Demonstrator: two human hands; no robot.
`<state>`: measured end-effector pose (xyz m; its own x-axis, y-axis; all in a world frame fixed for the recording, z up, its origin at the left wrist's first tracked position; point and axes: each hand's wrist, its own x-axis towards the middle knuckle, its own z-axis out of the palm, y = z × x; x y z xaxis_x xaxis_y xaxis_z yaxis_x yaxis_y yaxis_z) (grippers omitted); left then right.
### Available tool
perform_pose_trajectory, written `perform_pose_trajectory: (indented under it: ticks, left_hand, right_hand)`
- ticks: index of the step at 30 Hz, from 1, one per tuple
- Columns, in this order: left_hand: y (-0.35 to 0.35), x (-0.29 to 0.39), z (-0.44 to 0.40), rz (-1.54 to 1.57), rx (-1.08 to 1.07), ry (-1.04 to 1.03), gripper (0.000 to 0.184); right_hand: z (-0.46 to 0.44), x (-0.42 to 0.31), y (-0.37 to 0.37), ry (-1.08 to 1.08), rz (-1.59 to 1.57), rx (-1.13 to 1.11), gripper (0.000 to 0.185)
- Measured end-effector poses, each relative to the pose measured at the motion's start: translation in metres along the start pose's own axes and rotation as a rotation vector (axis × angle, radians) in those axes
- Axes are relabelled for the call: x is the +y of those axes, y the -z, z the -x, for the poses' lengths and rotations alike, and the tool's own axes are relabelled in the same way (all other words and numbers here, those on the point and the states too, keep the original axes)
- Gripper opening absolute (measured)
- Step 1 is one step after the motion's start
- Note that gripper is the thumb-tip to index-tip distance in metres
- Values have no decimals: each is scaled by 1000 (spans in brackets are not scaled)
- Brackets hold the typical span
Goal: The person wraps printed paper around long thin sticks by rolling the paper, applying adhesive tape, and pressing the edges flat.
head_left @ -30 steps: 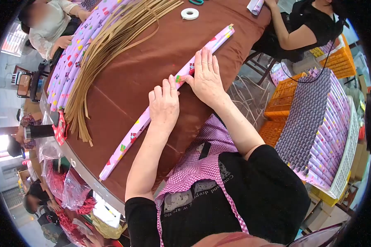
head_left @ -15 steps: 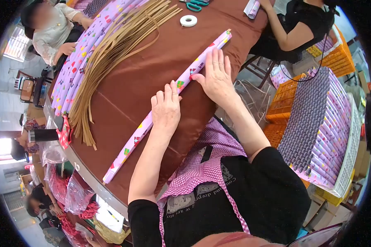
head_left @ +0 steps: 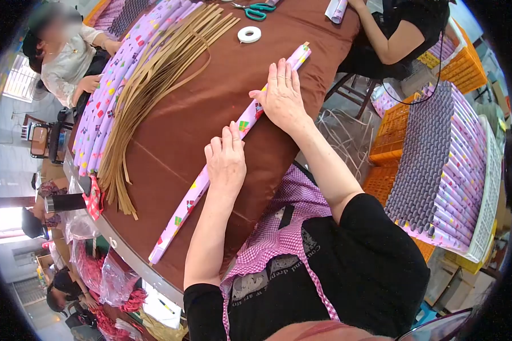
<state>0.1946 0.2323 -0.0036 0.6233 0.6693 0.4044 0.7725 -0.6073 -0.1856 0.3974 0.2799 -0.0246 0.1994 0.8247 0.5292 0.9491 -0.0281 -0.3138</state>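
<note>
Tablecloth [head_left: 179,122] between strips [head_left: 145,94] and roll [head_left: 245,123]; right hand [head_left: 282,98] near edge.

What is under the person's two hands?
The left hand and right hand cover parts of a pink patterned roll, which lies on brown cloth. Its covered surface cannot be seen.

Left fingers [head_left: 226,136] bend slightly; right fingers [head_left: 281,74] stretch straight, thumb [head_left: 258,95] out.
</note>
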Motion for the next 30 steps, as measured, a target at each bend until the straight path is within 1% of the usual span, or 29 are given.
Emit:
perform_pose_trajectory:
  ticks: [4, 11, 13, 14, 17, 22, 24, 26, 30]
  left_hand:
    - [0, 1, 1, 8, -9, 1, 51]
    - [-1, 1, 1, 10, 7, 4, 51]
    - [-1, 1, 2, 11, 13, 2, 51]
    - [-1, 1, 2, 11, 22, 1, 51]
    - [-1, 0, 1, 4, 30, 1, 51]
    - [-1, 0, 1, 9, 17, 0, 52]
    - [-1, 0, 1, 4, 12, -8, 52]
    - [-1, 0, 1, -2, 16, -3, 52]
    - [-1, 1, 1, -5, 16, -11, 52]
  right_hand:
    - [0, 0, -6, -25, 21, 34, 88]
    - [5, 3, -7, -49, 74, 13, 86]
    - [10, 6, -1, -103, 6, 10, 84]
    - [11, 9, 5, -97, 9, 12, 84]
    - [18, 21, 21, -98, 143, -154, 83]
    - [12, 48, 29, -124, 132, -73, 83]
    - [-3, 46, 28, -69, 135, 1, 84]
    - [-15, 43, 18, -65, 108, 6, 86]
    - [-22, 45, -1, -122, 127, -54, 89]
